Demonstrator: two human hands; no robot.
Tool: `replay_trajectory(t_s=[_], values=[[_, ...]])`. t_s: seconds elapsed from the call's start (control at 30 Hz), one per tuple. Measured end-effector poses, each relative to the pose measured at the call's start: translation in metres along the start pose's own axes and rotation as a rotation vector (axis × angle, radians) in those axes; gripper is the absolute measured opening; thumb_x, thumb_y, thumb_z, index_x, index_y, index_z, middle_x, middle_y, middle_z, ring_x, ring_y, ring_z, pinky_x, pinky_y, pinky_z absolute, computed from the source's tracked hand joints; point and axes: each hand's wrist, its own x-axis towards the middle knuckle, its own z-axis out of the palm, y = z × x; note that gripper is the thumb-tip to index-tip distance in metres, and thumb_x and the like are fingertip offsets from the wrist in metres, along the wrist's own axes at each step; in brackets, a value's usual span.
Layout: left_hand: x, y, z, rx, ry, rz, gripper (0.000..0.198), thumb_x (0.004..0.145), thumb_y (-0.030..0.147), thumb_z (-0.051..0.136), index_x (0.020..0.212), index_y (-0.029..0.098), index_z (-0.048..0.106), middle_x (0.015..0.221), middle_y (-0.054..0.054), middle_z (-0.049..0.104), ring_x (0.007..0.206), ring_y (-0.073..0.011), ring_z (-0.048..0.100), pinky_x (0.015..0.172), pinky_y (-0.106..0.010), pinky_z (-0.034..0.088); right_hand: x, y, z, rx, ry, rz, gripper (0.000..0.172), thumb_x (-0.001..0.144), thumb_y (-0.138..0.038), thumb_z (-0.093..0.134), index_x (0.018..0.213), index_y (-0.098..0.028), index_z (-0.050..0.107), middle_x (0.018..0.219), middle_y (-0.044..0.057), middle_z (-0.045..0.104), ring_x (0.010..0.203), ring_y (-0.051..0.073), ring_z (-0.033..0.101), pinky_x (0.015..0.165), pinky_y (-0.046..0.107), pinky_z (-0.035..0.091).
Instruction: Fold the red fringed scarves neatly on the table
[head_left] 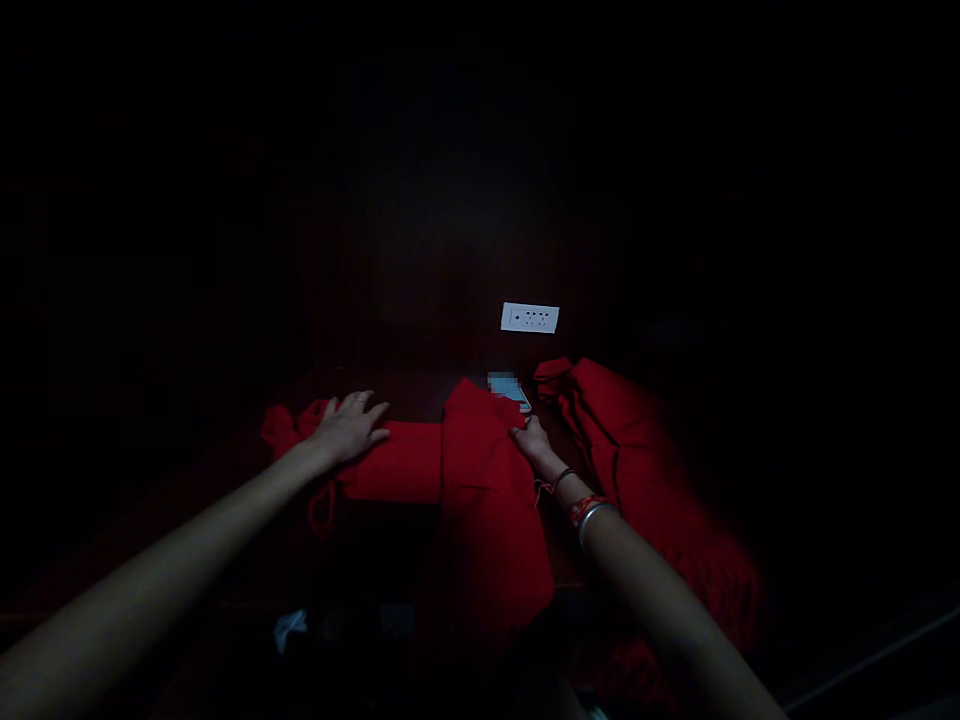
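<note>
The scene is very dark. A red cloth garment [480, 480] lies spread over a dark table [420, 392], one part folded to the left and one part hanging over the front edge. My left hand [349, 428] rests flat on the cloth's left part, fingers stretched out. My right hand [531, 440] pinches the right edge of the cloth's middle panel, fingers closed on it; bangles circle that wrist.
A second heap of red cloth [645, 460] lies to the right and trails down. A blurred light-blue object [510, 390] sits behind the cloth. A white wall socket plate [529, 318] is on the dark back wall. Something small and pale [291, 628] lies on the floor.
</note>
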Motion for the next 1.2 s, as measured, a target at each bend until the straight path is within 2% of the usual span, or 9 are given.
replay_trajectory(t_s=[0.1, 0.27, 0.43, 0.57, 0.77, 0.83, 1.0, 1.1, 1.2], values=[[-0.011, 0.022, 0.015, -0.163, -0.228, 0.126, 0.062, 0.074, 0.057, 0.031, 0.128, 0.027, 0.026, 0.137, -0.007, 0.015, 0.123, -0.0294, 0.012, 0.094, -0.048, 0.016, -0.008, 0.002, -0.001, -0.039, -0.007, 0.096, 0.047, 0.068, -0.03, 0.046, 0.109, -0.009, 0.036, 0.098, 0.016, 0.054, 0.085, 0.022, 0.055, 0.07, 0.03, 0.042], [-0.022, 0.013, 0.02, -0.241, -0.437, 0.149, 0.067, 0.069, 0.059, 0.037, 0.128, 0.028, 0.025, 0.136, -0.008, 0.015, 0.122, -0.0317, 0.013, 0.093, -0.049, 0.017, -0.037, -0.01, -0.006, -0.309, -0.093, -0.056, 0.052, 0.074, -0.033, 0.044, 0.121, -0.02, 0.029, 0.113, 0.014, 0.043, 0.094, 0.023, 0.051, 0.075, 0.031, 0.04], [-0.004, 0.035, -0.003, -0.192, -0.335, 0.19, 0.058, 0.07, 0.05, 0.041, 0.12, 0.02, 0.042, 0.133, -0.011, 0.025, 0.121, -0.0274, 0.022, 0.095, -0.041, 0.021, -0.058, -0.022, 0.005, -0.548, -0.06, -0.246, 0.043, 0.082, -0.039, 0.027, 0.121, -0.023, 0.037, 0.133, 0.013, 0.018, 0.116, 0.03, 0.027, 0.086, 0.047, 0.028], [0.023, 0.075, 0.006, -0.294, -0.121, 0.18, 0.056, 0.08, 0.045, 0.025, 0.125, 0.014, 0.033, 0.134, -0.01, 0.023, 0.122, -0.0214, 0.02, 0.096, -0.035, 0.021, -0.055, -0.025, 0.013, -0.541, -0.288, -0.343, 0.061, 0.076, -0.06, 0.02, 0.13, -0.03, 0.019, 0.139, 0.006, 0.005, 0.123, 0.031, 0.003, 0.092, 0.053, 0.01], [0.036, 0.089, 0.038, -0.296, -0.307, 0.018, 0.056, 0.08, 0.048, 0.019, 0.13, 0.023, 0.021, 0.137, -0.003, 0.015, 0.124, -0.0307, 0.006, 0.093, -0.055, 0.011, -0.048, -0.02, 0.015, -0.564, -0.429, -0.28, 0.067, 0.074, -0.064, 0.012, 0.131, -0.03, 0.011, 0.139, 0.005, 0.002, 0.124, 0.029, -0.003, 0.095, 0.05, 0.003], [0.038, 0.088, 0.038, -0.306, -0.257, 0.028, 0.055, 0.08, 0.045, 0.024, 0.128, 0.019, 0.027, 0.136, -0.006, 0.018, 0.123, -0.0308, 0.01, 0.094, -0.053, 0.015, -0.046, -0.022, 0.012, -0.568, -0.456, -0.284, 0.068, 0.074, -0.065, 0.015, 0.131, -0.028, 0.013, 0.139, 0.006, 0.003, 0.124, 0.03, -0.002, 0.095, 0.052, 0.004], [0.057, 0.09, 0.031, -0.49, 0.125, 0.151, 0.045, 0.076, 0.033, 0.039, 0.115, 0.01, 0.044, 0.117, -0.012, 0.047, 0.107, -0.0195, 0.043, 0.09, -0.028, 0.032, -0.028, -0.038, -0.001, -0.515, -0.422, -0.315, 0.063, 0.075, -0.057, 0.031, 0.129, -0.025, 0.024, 0.136, 0.009, 0.017, 0.122, 0.032, 0.011, 0.09, 0.054, 0.019], [0.069, 0.089, 0.036, -0.627, 0.116, 0.153, 0.031, 0.073, 0.028, 0.045, 0.097, 0.013, 0.057, 0.096, -0.006, 0.059, 0.091, -0.0168, 0.052, 0.081, -0.024, 0.038, -0.013, -0.041, -0.002, -0.501, -0.226, -0.343, 0.047, 0.079, -0.04, 0.038, 0.122, -0.02, 0.035, 0.125, 0.012, 0.037, 0.114, 0.026, 0.032, 0.087, 0.042, 0.03], [0.077, 0.085, 0.044, -0.775, 0.059, 0.026, 0.021, 0.073, 0.022, 0.042, 0.081, 0.016, 0.06, 0.08, -0.002, 0.062, 0.077, -0.0142, 0.056, 0.07, -0.022, 0.041, 0.0, -0.031, 0.004, -0.517, -0.177, -0.374, 0.028, 0.081, -0.025, 0.036, 0.102, -0.014, 0.052, 0.103, 0.012, 0.054, 0.094, 0.018, 0.049, 0.08, 0.029, 0.036]])
